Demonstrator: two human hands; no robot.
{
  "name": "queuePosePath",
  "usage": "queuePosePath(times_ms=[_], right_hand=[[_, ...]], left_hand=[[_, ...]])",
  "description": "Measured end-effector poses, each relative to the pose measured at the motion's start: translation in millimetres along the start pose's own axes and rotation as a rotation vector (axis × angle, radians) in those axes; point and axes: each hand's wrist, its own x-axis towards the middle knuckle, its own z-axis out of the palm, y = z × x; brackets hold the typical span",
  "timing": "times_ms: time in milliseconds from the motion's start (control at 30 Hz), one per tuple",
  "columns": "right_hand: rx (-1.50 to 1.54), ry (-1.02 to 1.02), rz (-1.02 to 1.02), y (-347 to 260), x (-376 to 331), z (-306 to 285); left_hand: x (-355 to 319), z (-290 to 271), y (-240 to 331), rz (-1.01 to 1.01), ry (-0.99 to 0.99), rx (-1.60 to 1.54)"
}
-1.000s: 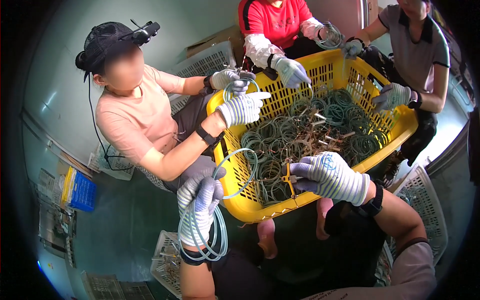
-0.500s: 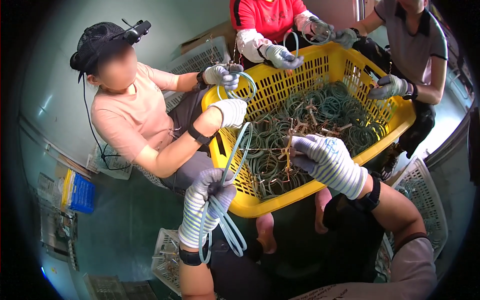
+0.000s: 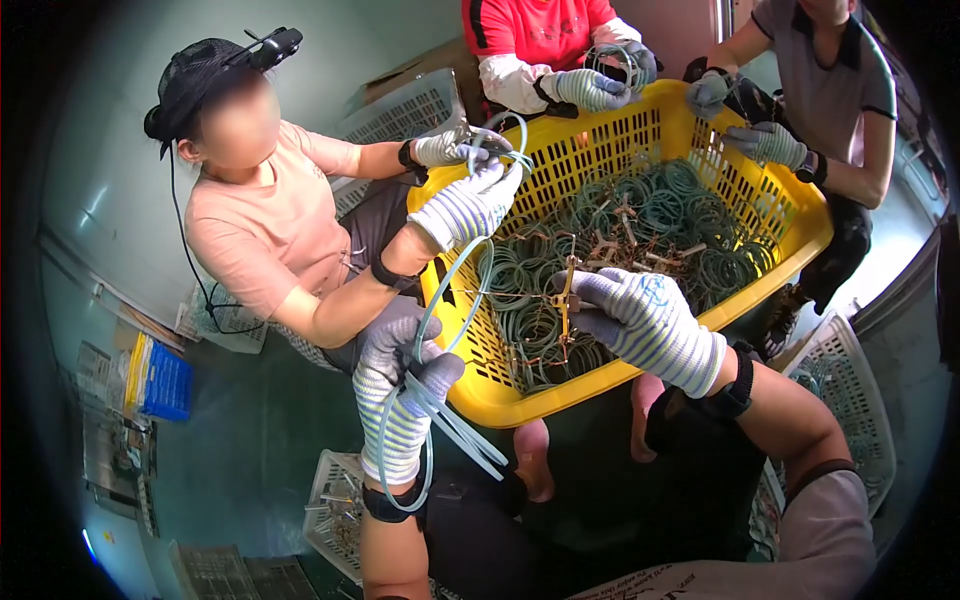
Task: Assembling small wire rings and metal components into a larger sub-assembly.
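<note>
My left hand [image 3: 403,390], in a striped glove with grey fingers, is closed around several pale blue loops of thin tubing [image 3: 455,430]. One long loop stands up from the fist toward the yellow basket's near left side; other strands hang below it. Over the basket, my right hand [image 3: 655,325], gloved alike, pinches a brass-coloured metal piece [image 3: 566,300] with thin prongs spreading out in a cross shape. Below it, the yellow basket [image 3: 560,404] holds a heap of coiled green-blue tubing [image 3: 680,215] mixed with copper-coloured metal pieces [image 3: 625,240].
Left of the basket, a person's gloved hands [image 3: 465,210] handle blue loops. Across it, another person's hands [image 3: 595,88] hold a coil; at right, a third person's hand [image 3: 770,143] is by the rim. White crates [image 3: 335,500] and a blue bin [image 3: 166,383] stand lower down.
My left hand has shifted left and slightly up with its loops. My right hand has moved slightly left with the metal piece. The person at left has raised both hands toward the right.
</note>
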Motion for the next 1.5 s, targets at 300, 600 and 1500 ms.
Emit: queuePosePath(times_ms=[300, 600, 1500], right_hand=[[-0.052, -0.004, 0.051, -2, -3, 6], [1.207, -0.319, 0.779, -28, 1, -1], [1.406, -0.229, 0.822, -40, -16, 15]], left_hand=[[-13, 26, -3, 0.029, 0.039, 0.270], [-3, 20, -10, 0.332, 0.058, 0.298], [-5, 22, -12, 0.424, -0.056, 0.680]])
